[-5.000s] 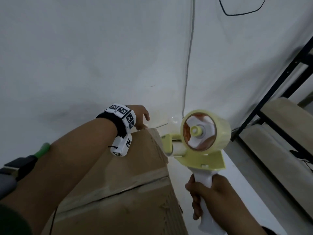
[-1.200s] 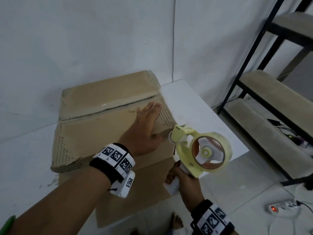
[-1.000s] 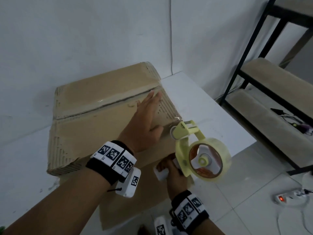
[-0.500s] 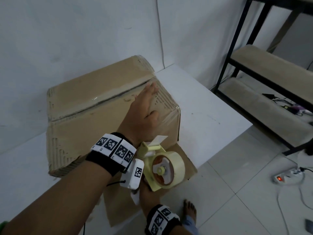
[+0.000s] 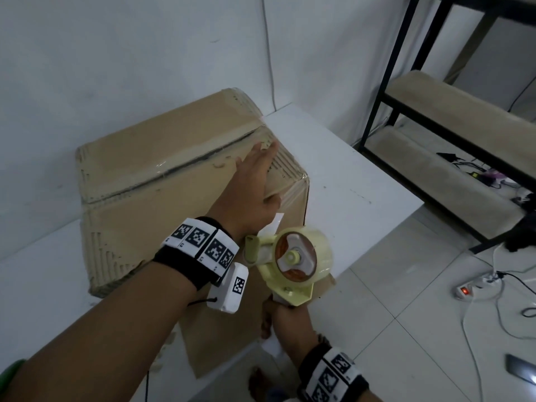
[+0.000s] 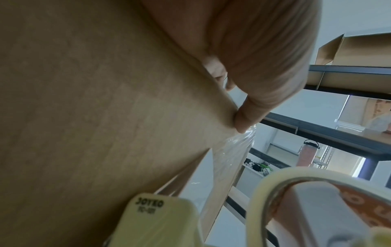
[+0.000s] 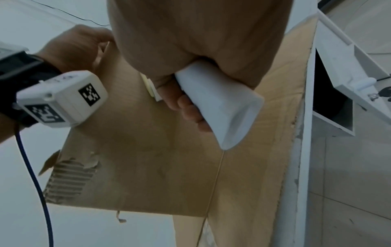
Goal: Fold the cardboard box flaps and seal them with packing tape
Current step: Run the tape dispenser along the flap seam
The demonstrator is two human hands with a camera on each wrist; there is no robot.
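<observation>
A brown cardboard box stands on a white table, its top flaps folded shut with a clear tape strip along the seam. My left hand lies flat on the near right corner of the top, fingers straight, thumb pressing the tape over the edge. Clear tape runs down the box's front face to the yellow tape dispenser. My right hand grips its white handle just below the left wrist, against the front face.
A loose flat piece of cardboard hangs over the table's front edge under the box. A black metal shelf stands to the right. A power strip and cables lie on the tiled floor. White wall behind the box.
The dispenser has come from the box's right side round to its front face, below my left wrist, drawing tape over the corner. My left hand has stayed flat on the top.
</observation>
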